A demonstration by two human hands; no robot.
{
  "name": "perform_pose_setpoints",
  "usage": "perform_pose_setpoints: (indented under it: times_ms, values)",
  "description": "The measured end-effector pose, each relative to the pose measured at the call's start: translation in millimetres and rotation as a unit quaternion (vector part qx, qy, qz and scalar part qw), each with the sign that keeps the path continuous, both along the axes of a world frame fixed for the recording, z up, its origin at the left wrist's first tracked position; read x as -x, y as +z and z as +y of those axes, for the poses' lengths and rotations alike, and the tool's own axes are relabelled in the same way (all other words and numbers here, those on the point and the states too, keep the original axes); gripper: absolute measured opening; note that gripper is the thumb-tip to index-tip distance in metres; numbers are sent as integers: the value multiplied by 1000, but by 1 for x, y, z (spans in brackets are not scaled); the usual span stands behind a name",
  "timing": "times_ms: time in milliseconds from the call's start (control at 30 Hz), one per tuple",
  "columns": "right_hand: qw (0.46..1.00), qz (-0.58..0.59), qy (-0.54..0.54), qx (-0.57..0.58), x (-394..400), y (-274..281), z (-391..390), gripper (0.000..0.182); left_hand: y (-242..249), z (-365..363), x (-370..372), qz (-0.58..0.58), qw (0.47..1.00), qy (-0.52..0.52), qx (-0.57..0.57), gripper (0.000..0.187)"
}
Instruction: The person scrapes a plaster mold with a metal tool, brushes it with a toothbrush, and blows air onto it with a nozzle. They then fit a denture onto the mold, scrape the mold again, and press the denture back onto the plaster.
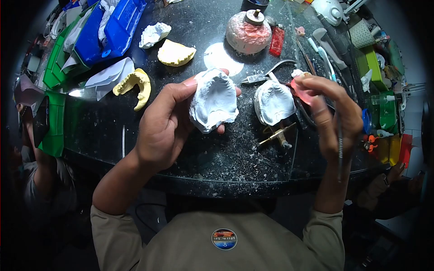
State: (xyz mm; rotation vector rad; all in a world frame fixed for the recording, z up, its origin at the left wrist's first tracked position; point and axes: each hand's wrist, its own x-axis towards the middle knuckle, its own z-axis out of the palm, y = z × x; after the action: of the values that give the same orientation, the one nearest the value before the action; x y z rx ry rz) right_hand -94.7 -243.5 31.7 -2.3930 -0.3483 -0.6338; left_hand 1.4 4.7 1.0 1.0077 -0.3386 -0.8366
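My left hand (158, 128) grips a white plaster dental cast (218, 100), its hollow face turned up, thumb on the near side and fingertips showing past the far edge. In my right hand (337, 110), thumb and fingers pinch a curved pink plate (304, 94) that looks like denture wax. A slim metal hand tool (340, 151) with a ribbed handle hangs from the same hand, its upper end hidden by the fingers. Just left of the pink plate, a second white plaster cast (275, 103) sits on the table by a brass articulator (279, 135).
Yellow casts (176, 53) and a horseshoe-shaped yellow cast (135, 88) lie left. Behind are pliers (271, 72), a red lighter (277, 40) and a round, pink-smeared pot (247, 36). Blue bins (129, 27) and green bins (54, 122) line the left. Plaster crumbs cover the dark table (199, 165).
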Motion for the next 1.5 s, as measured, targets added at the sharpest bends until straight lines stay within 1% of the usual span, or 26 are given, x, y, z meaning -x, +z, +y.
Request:
perform_pose_setpoints:
  times_ms: [33, 67, 167, 233, 267, 367, 400, 433, 500, 600, 700, 800, 900, 1067, 1133, 1200, 1267, 1300, 1367, 1467, 1500]
  values:
    - [999, 3, 12, 33, -3, -3, 3, 35, 1, 0, 0, 2, 1000, 2, -2, 59]
    - [997, 43, 3, 62, -3, -2, 8, 42, 1, 0, 0, 4, 1000, 4, -3, 59]
    - [987, 106, 9, 116, -2, -10, 10, 53, 0, 0, 1, 2, 1000, 11, -4, 59]
    - [987, 104, 24, 124, -4, -18, 9, 51, 0, 0, 1, -2, 1000, 11, -9, 59]
    - [988, 83, 33, 124, -5, -19, 8, 50, 0, 0, 1, -4, 1000, 11, -12, 59]
    - [993, 58, 78, -67, -5, -26, 11, 50, 2, 0, 1, 7, 1000, 13, -9, 59]
    - [990, 11, 97, -99, -7, -27, 15, 49, 2, 0, 1, 11, 1000, 13, -8, 59]
    - [986, 12, 102, -129, -4, -24, 17, 50, 3, 0, 2, 14, 1000, 14, -8, 59]
    - [986, 50, 112, -113, 2, -16, 20, 59, 4, -1, 2, 21, 1000, 16, -9, 59]
    - [987, 50, 106, -109, 5, -13, 23, 64, 4, -2, 2, 23, 1000, 16, -13, 60]
    - [985, -14, 96, -144, 0, -19, 25, 58, 4, -1, 1, 17, 1000, 14, -17, 60]
    - [985, -21, 93, -146, 0, -19, 24, 59, 2, -1, 1, 14, 1000, 12, -15, 60]
    - [989, -33, 86, -112, 1, -16, 26, 59, 2, -1, 1, 16, 1000, 10, -11, 60]
    - [990, -27, 77, -118, 1, -16, 27, 58, 2, -1, 1, 1, 1000, 8, -9, 57]
    - [991, -29, 72, -111, 1, -16, 27, 58, 1, -1, 5, -116, 993, 19, -18, 56]
    - [992, -30, 68, -102, 2, -16, 26, 58, 3, -2, 5, -128, 991, 17, -29, 54]
    - [995, -1, 66, -71, 6, -12, 26, 63, 8, -3, 3, -34, 999, 3, -42, 54]
    - [996, 14, 65, -55, 7, -11, 26, 66, 8, -3, 3, -44, 998, 5, -53, 54]
    - [996, 13, 62, -63, 8, -14, 26, 65, 7, -4, 3, -65, 995, 10, -75, 55]
    - [996, 6, 68, -60, 7, -15, 25, 66, 6, -4, 6, -133, 983, 11, -130, 50]
    - [996, 2, 73, -56, 7, -15, 25, 66, 4, -4, 6, -185, 970, 9, -160, 48]
